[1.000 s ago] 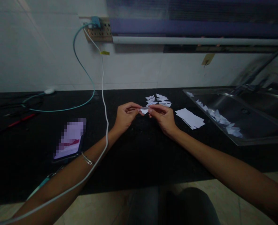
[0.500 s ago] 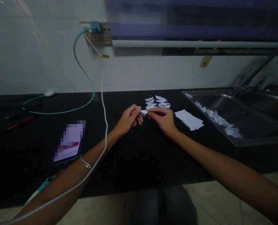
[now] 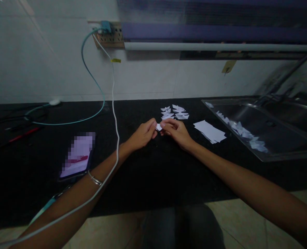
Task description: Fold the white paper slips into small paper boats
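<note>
Between my two hands is a small folded piece of white paper [image 3: 158, 127], partly covered by my fingers. My left hand [image 3: 143, 134] pinches its left side with the thumb on top. On its right side my right hand [image 3: 176, 132] grips it between thumb and fingers. Just beyond my hands, several folded paper boats [image 3: 180, 115] lie on the black countertop in two rows. A stack of flat white paper sheets [image 3: 210, 131] rests to the right of my right hand.
More folded paper pieces [image 3: 243, 132] line the left rim of the steel sink [image 3: 280, 135]. A phone [image 3: 77, 155] lies near my left forearm. A white cable [image 3: 116, 131] hangs across that forearm, and a teal cable [image 3: 65, 124] loops over the counter at left.
My hands have drawn closer together around the paper, and less of it shows. The fingers of my left hand have curled in more.
</note>
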Tool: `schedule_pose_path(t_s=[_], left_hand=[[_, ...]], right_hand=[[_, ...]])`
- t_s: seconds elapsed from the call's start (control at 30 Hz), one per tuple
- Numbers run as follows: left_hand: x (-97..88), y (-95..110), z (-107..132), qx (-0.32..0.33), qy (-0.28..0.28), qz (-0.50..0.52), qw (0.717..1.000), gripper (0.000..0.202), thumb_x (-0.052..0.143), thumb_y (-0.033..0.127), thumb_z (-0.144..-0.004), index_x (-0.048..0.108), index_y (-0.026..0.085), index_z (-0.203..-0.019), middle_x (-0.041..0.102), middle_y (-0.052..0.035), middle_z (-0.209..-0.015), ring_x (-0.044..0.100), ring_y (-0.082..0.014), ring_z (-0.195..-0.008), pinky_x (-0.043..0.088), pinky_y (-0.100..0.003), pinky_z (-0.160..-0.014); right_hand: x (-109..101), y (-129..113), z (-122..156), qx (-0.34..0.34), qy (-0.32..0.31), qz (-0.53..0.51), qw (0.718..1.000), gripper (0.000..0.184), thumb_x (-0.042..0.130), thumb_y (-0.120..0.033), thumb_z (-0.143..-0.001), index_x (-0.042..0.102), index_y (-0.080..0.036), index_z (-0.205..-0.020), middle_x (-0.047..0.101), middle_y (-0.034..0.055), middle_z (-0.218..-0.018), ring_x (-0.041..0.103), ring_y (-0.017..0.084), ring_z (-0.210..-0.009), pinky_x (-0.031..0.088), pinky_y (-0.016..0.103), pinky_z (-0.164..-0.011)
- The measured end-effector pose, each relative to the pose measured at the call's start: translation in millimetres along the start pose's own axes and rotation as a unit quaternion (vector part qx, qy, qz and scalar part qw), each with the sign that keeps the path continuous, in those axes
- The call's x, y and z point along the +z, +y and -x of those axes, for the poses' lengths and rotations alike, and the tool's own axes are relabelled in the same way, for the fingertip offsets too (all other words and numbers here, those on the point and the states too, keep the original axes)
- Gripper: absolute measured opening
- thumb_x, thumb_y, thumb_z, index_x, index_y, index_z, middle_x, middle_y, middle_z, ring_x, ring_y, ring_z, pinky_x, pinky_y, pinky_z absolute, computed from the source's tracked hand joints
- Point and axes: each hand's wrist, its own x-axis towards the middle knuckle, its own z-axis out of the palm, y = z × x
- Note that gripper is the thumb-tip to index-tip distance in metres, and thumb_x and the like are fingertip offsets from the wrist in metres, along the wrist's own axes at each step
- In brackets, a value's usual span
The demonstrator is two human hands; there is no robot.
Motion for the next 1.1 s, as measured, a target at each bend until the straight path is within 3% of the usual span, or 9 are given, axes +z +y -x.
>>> schedule_pose_path(t_s=[0.17, 0.4, 0.57, 0.73, 0.87, 1.1], left_hand=[[0.1, -2.2, 0.3, 0.014, 0.005, -0.016, 1.0, 0.044, 0.033, 0.045, -0.102, 0.048, 0.019, -0.07, 0.053, 0.0022, -0.058, 0.046, -0.0096, -0.051, 0.035, -0.022, -0.052], [5.2, -1.4, -2.8, -0.053, -0.043, 0.087, 0.994, 0.043, 0.042, 0.054, -0.098, 0.055, 0.019, -0.078, 0.052, 0.0036, -0.052, 0.043, -0.0084, -0.042, 0.031, -0.02, -0.042], [6.3, -4.7, -3.8, -0.022, -0.054, 0.09, 0.994, 0.049, 0.039, 0.056, -0.098, 0.057, 0.017, -0.076, 0.051, 0.0034, -0.05, 0.041, -0.007, -0.04, 0.03, -0.019, -0.042], [0.9, 0.0, -0.7, -0.002, -0.105, 0.095, 0.99, 0.05, 0.038, 0.056, -0.099, 0.055, 0.016, -0.075, 0.051, 0.0036, -0.051, 0.041, -0.0061, -0.041, 0.032, -0.017, -0.042], [0.4, 1.6, -0.5, -0.018, -0.133, 0.126, 0.983, 0.05, 0.038, 0.057, -0.099, 0.055, 0.015, -0.079, 0.051, 0.0039, -0.051, 0.04, -0.0054, -0.039, 0.032, -0.017, -0.041], [9.5, -9.0, -8.2, -0.057, -0.103, 0.124, 0.985, 0.046, 0.031, 0.051, -0.103, 0.054, 0.015, -0.085, 0.055, 0.0016, -0.052, 0.044, -0.0058, -0.038, 0.034, -0.018, -0.042]], right_hand=[[-2.3, 1.0, -1.0, -0.002, -0.042, 0.05, 0.998, 0.038, 0.074, -0.056, -0.075, 0.068, -0.019, -0.071, 0.068, 0.0023, -0.067, 0.059, 0.012, -0.058, 0.049, 0.027, -0.059], [-2.6, -2.3, 3.4, -0.056, 0.014, 0.1, 0.993, 0.038, 0.072, -0.056, -0.078, 0.07, -0.019, -0.069, 0.069, 0.0031, -0.066, 0.059, 0.013, -0.056, 0.048, 0.027, -0.056], [-2.9, 0.8, 0.2, -0.017, 0.021, 0.045, 0.999, 0.039, 0.071, -0.055, -0.08, 0.072, -0.018, -0.067, 0.07, 0.0048, -0.067, 0.058, 0.013, -0.057, 0.048, 0.027, -0.056], [-10.5, 1.0, -5.1, 0.075, -0.056, -0.039, 0.995, 0.035, 0.074, -0.049, -0.077, 0.069, -0.016, -0.067, 0.069, 0.0056, -0.067, 0.061, 0.012, -0.058, 0.048, 0.026, -0.056], [-16.3, 1.2, -6.4, 0.06, -0.097, -0.029, 0.993, 0.029, 0.074, -0.043, -0.078, 0.069, -0.016, -0.069, 0.067, 0.0036, -0.067, 0.058, 0.01, -0.058, 0.046, 0.025, -0.056], [-15.7, 11.4, -7.5, 0.02, -0.051, -0.021, 0.998, 0.022, 0.078, -0.039, -0.074, 0.071, -0.019, -0.076, 0.068, 0.0012, -0.073, 0.059, 0.011, -0.064, 0.05, 0.026, -0.062]])
